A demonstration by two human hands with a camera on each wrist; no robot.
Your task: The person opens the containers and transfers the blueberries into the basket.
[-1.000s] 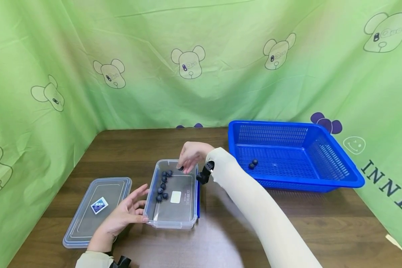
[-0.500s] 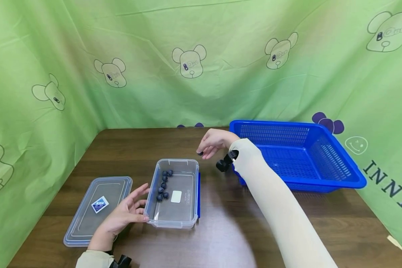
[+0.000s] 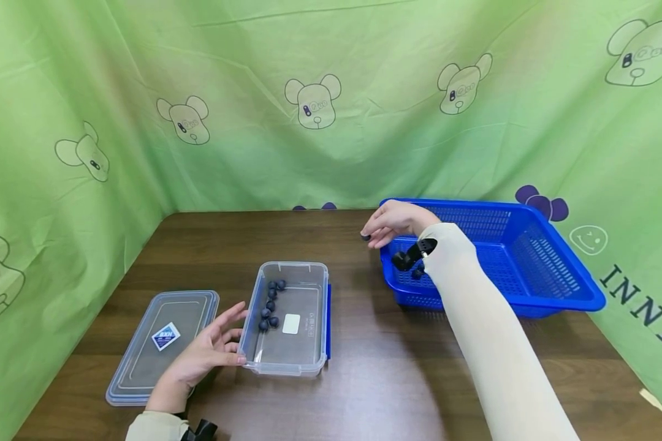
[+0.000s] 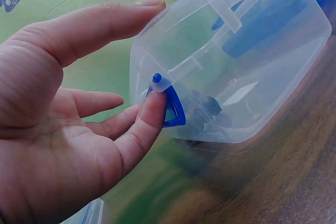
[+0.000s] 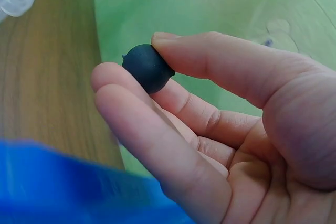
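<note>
My right hand pinches a dark blueberry between thumb and fingertips, at the left rim of the blue basket. A clear plastic food container stands on the table, with several blueberries along its left side. My left hand is at that container's left side, thumb at the near corner, other fingers spread along the wall. In the left wrist view a fingertip touches a blue latch on the container. More dark berries in the basket are partly hidden by the right wrist camera.
The container's clear lid, with a blue and white label, lies left of it under the left wrist. Another blue latch hangs on the container's right side. A green printed cloth hangs behind the wooden table.
My right hand has moved from above the container rightward to the basket's left rim, still pinching the blueberry. The left hand and container have stayed in place.
</note>
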